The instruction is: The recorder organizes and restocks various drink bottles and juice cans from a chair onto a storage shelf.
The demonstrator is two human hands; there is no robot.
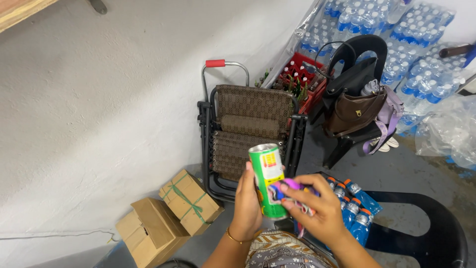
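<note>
My left hand (246, 206) grips a tall green can (267, 176) with a silver top and a yellow label patch, held upright in front of me. My right hand (317, 206) is beside it, fingers curled around a small purple and multicoloured device (289, 188) pressed against the can's side. A gold bangle sits on my left wrist. Just beyond my right hand lies a shrink-wrapped pack of blue drink bottles (353, 206) with orange caps, resting on a dark plastic chair (436, 233).
A folded brown patterned chair (250, 124) leans on the white wall. Two cardboard boxes (168, 216) sit on the floor at left. A red crate of glass bottles (300, 79), a black chair with bags (359, 106) and stacked packs of water bottles (411, 44) stand behind.
</note>
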